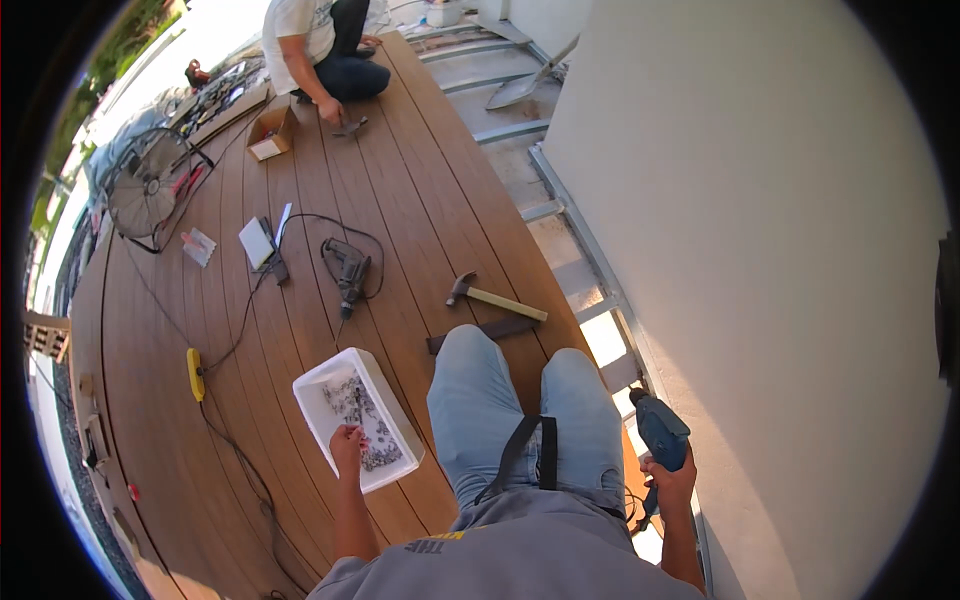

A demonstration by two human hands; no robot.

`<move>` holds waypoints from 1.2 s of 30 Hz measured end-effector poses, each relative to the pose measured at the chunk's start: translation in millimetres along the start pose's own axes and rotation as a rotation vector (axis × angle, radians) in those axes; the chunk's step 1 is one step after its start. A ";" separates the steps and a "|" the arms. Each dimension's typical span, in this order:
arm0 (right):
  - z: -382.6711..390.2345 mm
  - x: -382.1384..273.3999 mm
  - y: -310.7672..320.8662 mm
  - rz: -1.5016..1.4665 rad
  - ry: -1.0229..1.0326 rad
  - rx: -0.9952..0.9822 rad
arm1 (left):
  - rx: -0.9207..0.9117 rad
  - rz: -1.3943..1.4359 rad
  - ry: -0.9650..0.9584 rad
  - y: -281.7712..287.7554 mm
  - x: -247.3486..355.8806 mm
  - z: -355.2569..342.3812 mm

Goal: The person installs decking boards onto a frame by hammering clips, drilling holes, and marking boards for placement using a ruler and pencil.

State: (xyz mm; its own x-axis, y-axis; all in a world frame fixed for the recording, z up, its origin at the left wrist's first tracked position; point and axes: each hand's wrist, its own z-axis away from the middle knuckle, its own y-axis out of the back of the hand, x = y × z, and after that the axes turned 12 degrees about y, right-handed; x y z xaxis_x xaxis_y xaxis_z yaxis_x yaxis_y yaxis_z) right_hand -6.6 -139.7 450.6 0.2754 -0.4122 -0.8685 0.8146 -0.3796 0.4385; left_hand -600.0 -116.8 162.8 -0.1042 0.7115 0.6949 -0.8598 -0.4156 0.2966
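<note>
My right hand (671, 484) is closed round the handle of a blue power drill (662, 432), held beside my right thigh close to the wall, its nose pointing away from me. On my left, a white plastic tub (400, 425) holds many small grey metal pieces (362, 402). Over the tub's near end, my left hand (348, 448) has its fingers bent together among the pieces; what they grip is too small to make out. In front of my knees lie a claw hammer (500, 298) with a wooden handle and a short dark board (480, 336).
A second corded drill (348, 272) rests on the brown deck boards (250, 330). A yellow extension socket (195, 375) and its cable lie left. Farther off are a fan (150, 185), a cardboard box (270, 135) and a kneeling person holding a hammer (350, 126). Open metal framing (585, 235) runs along the wall.
</note>
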 end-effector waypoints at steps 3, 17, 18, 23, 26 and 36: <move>-13.4 -17.0 -12.5 -0.099 0.002 -0.065 | 0.046 0.083 -0.033 -6.9 42.5 2.2; -105.7 -98.1 -101.5 -0.225 -0.074 -0.321 | -0.471 0.429 0.172 -238.2 243.9 29.0; -109.4 -106.5 -108.6 -0.221 -0.111 -0.333 | -0.574 0.453 0.209 -257.8 247.9 27.8; -124.7 -121.4 -128.6 -0.079 -0.010 -0.378 | -0.881 0.622 0.481 -343.9 263.3 39.7; -136.0 -107.7 -134.3 -0.114 0.025 -0.392 | -0.870 0.713 0.549 -365.3 267.7 39.1; -162.0 -130.6 -144.4 -0.231 -0.152 -0.385 | -0.931 0.747 0.604 -384.0 263.4 31.8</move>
State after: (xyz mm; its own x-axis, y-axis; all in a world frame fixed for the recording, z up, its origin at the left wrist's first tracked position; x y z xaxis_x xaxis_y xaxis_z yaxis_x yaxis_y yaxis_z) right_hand -77.5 103.2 463.3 0.0101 -0.4804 -0.8770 0.9836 -0.1532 0.0952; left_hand -281.3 212.2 252.8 -0.6911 0.7223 0.0257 -0.4936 -0.4457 -0.7468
